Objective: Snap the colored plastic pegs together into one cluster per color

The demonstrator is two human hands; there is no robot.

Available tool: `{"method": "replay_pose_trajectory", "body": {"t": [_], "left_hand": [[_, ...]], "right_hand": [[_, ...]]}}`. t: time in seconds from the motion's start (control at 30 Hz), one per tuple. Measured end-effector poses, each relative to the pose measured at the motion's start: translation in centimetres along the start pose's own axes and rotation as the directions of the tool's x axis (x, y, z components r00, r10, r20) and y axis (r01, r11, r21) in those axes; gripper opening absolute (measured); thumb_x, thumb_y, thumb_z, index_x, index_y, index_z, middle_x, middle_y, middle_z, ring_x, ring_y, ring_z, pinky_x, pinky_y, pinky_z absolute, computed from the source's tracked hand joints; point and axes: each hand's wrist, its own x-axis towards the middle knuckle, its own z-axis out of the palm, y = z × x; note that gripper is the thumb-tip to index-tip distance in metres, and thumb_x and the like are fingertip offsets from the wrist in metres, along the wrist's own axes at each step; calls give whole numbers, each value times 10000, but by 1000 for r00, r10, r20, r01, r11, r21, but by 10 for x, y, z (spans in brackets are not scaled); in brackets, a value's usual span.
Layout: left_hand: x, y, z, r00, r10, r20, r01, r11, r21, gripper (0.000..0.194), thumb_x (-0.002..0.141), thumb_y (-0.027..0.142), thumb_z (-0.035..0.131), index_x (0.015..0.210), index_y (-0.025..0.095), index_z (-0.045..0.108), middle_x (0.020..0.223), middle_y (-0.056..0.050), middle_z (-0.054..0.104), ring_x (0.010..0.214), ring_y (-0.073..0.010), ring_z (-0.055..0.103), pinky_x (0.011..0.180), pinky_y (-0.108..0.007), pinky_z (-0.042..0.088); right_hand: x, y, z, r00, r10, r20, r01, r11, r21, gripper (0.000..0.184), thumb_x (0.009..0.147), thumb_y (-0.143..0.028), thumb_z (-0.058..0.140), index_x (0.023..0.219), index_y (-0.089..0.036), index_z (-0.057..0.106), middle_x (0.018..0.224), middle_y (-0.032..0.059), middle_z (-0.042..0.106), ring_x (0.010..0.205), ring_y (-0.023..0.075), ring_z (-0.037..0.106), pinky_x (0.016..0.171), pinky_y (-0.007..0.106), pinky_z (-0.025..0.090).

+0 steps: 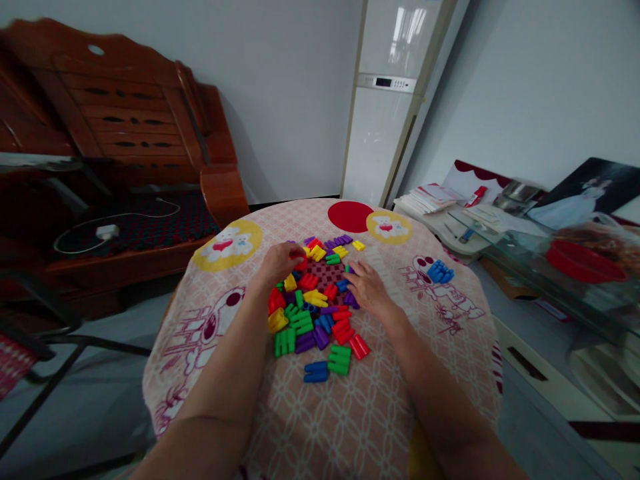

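Note:
A pile of plastic building blocks (pixel 301 321), each shaped like joined tubes, lies on the round table in red, yellow, green, blue and purple. At the pile's far left, my left hand (pixel 281 263) has its fingers bent closed on a red block (pixel 301 263). My right hand (pixel 369 288) rests at the right side of the pile, palm down, fingers apart and reaching over the blocks. Near its fingertips are a blue block (pixel 343 285) and a purple block (pixel 351 300); a green one is partly hidden. Nearest me lie a blue block (pixel 315 372) and a green block (pixel 339 360).
A patterned cloth (pixel 345 420) covers the table. Joined blue blocks (pixel 441 271) lie apart at the right. Beyond stand a wooden bench (pixel 125 120), a tall white air conditioner (pixel 380 127) and a glass-topped side table (pixel 530 247) holding a red basket (pixel 585 261) and papers.

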Motion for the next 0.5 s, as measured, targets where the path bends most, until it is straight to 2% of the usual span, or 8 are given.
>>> {"method": "replay_pose_trajectory", "body": {"t": [0.1,0.23,0.37,0.43,0.5], "left_hand": [[-2,-7,-5,999,-52,-11,51,996,-76,315,708,328,602,924,158,756,875,-62,760,785,-203,664,754,-281,489],[-2,-8,-7,992,-126,-23,121,980,-158,335,662,390,649,868,145,747,758,-52,741,701,-187,653,652,-253,470],[-4,-8,-14,988,-151,-17,141,953,-268,421,636,466,682,877,126,746,682,-43,708,634,-164,613,595,-239,445],[-5,-9,-19,991,-131,32,135,945,-299,435,635,481,683,879,127,752,669,-37,700,627,-159,600,590,-236,439],[-6,-10,-23,990,-120,77,137,949,-285,415,629,470,686,865,137,763,676,-34,704,638,-163,598,596,-237,437]], "right_hand": [[1,-1,1,998,55,1,-55,998,17,222,860,-150,620,1062,-178,708,1433,148,503,1373,305,375,1122,517,331],[2,2,1,998,69,-12,-67,990,121,157,767,-149,726,917,-166,683,1351,159,556,1365,305,392,1138,517,302],[4,1,-1,993,66,-101,-39,969,242,158,711,-130,747,789,-202,629,1269,119,612,1325,297,439,1108,521,331],[5,0,-4,983,99,-153,-51,955,291,144,715,-138,726,777,-208,617,1182,103,655,1227,272,527,1051,468,398],[5,0,-10,967,189,-173,-123,935,334,98,745,-168,686,815,-206,630,1015,65,700,1013,222,631,923,375,479]]}}
